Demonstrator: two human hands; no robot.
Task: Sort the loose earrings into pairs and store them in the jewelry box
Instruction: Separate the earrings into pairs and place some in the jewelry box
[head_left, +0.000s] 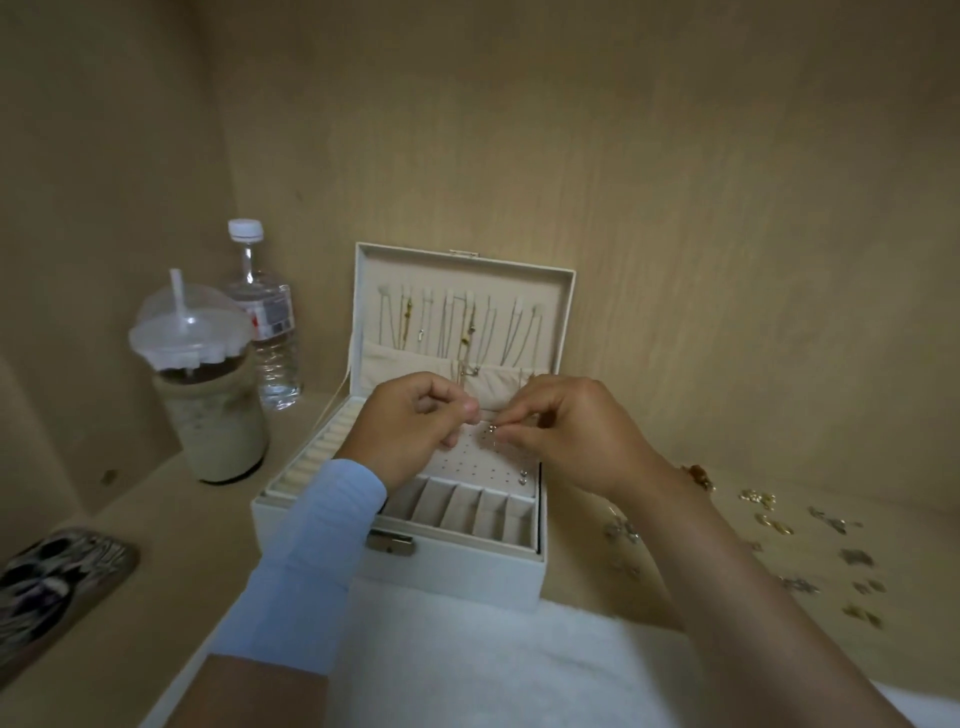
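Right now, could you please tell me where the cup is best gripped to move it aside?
Grip the cup round its wide body, below the domed lid, coming from the front. It stands upright, the lid and straw likely offer no firm hold, and the bottle stands close behind it.

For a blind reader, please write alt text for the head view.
Over an open jewelry box, the right hand pinches a small earring beside the left hand. Loose earrings lie to the right; an iced drink and water bottle stand left.
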